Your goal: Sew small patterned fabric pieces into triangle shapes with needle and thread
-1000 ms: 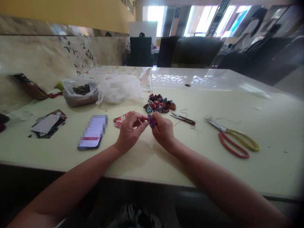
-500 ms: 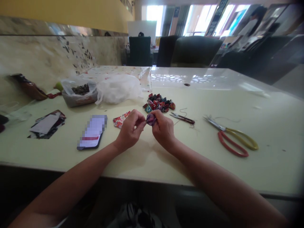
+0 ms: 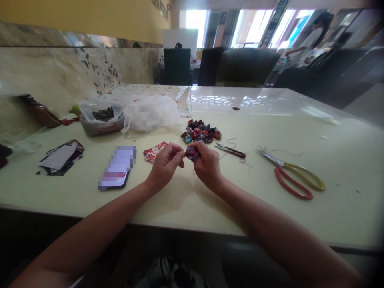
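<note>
My right hand (image 3: pixel 207 165) pinches a small purple fabric piece (image 3: pixel 190 152) just above the pale table (image 3: pixel 210 200). My left hand (image 3: pixel 164 166) is curled beside it, fingertips pinched together at the piece's left edge; I cannot make out what they hold. A red patterned fabric scrap (image 3: pixel 153 151) lies on the table just left of my left hand. A pile of small colourful fabric pieces (image 3: pixel 200 131) sits behind both hands.
Small thread snips (image 3: pixel 230 150) lie right of my hands, and red-and-yellow scissors (image 3: pixel 292 175) farther right. A phone (image 3: pixel 117 167) and a stack of cards (image 3: pixel 61 157) lie to the left. A bag of dark bits (image 3: pixel 101 117) and white stuffing (image 3: pixel 150 112) sit behind.
My left fingers have closed from a loose spread into a pinch against the purple piece. Both hands stay in nearly the same spot.
</note>
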Demonstrator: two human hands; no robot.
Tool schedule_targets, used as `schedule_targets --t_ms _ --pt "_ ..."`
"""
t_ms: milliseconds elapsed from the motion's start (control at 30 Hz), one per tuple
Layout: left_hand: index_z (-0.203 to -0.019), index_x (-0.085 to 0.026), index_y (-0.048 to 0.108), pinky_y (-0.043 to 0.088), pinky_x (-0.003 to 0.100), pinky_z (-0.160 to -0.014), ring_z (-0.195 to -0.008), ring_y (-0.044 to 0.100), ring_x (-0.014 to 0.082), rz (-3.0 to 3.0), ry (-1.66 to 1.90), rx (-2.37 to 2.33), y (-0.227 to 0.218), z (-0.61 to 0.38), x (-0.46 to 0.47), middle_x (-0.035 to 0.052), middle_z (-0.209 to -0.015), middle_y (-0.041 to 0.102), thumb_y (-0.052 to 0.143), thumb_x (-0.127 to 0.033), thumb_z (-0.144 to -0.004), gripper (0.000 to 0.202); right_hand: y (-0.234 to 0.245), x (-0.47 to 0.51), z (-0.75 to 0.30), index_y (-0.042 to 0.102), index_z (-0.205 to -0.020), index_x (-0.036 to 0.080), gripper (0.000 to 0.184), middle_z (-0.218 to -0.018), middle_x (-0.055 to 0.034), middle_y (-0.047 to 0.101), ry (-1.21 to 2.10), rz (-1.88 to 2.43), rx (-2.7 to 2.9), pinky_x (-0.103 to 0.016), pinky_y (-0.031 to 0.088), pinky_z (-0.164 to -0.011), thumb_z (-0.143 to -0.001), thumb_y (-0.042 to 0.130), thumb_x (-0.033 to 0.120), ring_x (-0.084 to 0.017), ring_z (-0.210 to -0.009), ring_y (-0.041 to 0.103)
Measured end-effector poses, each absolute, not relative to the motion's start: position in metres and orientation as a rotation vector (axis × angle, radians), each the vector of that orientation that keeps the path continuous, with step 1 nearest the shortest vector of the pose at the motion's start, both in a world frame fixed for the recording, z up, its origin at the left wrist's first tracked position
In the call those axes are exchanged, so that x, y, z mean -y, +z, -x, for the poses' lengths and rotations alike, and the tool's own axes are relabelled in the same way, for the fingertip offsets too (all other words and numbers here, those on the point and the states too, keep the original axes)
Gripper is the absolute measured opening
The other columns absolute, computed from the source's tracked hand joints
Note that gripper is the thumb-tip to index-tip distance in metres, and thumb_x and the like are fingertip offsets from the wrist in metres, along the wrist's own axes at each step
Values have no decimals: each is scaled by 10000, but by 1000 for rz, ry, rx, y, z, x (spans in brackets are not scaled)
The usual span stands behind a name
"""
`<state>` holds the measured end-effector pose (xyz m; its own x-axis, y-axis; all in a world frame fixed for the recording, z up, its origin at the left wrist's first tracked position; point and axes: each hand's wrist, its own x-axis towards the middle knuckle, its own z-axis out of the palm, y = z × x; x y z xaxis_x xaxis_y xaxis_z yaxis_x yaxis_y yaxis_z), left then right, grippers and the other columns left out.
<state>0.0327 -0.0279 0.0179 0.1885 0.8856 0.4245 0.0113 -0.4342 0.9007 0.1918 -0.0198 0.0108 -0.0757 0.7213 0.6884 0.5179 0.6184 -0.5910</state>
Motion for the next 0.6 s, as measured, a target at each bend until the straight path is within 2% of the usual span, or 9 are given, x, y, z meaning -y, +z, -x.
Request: schedule_targets --t_ms 133,233,333,400,500,600 --pt "-926 -165 612 569 280 -672 -652 628 117 -1396 1211 -799 16 -37 28 -1 -742 626 682 -465 -871 313 8 17 -193 583 -880 196 164 -720 -10 634 180 1058 1783 -223 385 -624 -829 433 153 -112 -611 515" --pt "-828 -161 595 582 273 -698 -650 623 98 -1297 1259 -818 15 -37 25 -14 -743 626 732 -401 -828 276 7 14 -193 592 -968 192 206 -676 10 586 238 1090 1833 -230 350 -605 -829 444 156 -109 -578 477" --pt "-822 -160 587 587 268 -706 -705 645 103 -1274 1378 -882 17 -33 19 -10 -789 650 727 -342 -825 230 9 9 -193 603 -1059 180 213 -614 48 505 478 1073 1854 -227 325 -581 -881 507 245 -98 -543 416" --pt "-845 -159 586 586 266 -703 -740 664 117 -1293 1448 -921 18 -29 15 2 -807 675 729 -320 -821 217 12 5 -196 630 -957 167 179 -615 46 491 655 1024 1868 -226 329 -587 -891 549 313 -92 -568 414" --pt "-865 -166 568 587 275 -709 -756 690 135 -1295 1529 -959 20 -23 8 7 -800 692 734 -311 -818 226 17 -1 -202 621 -768 153 221 -630 29 497 851 978 1863 -228 338 -596 -886 562 330 -88 -601 420" --pt "-879 -170 566 591 280 -735 -782 706 140 -1288 1566 -975 19 -20 5 14 -824 703 730 -298 -823 215 20 -6 -208 629 -771 157 228 -585 46 436 949 1026 1799 -230 321 -557 -885 566 344 -83 -555 386"
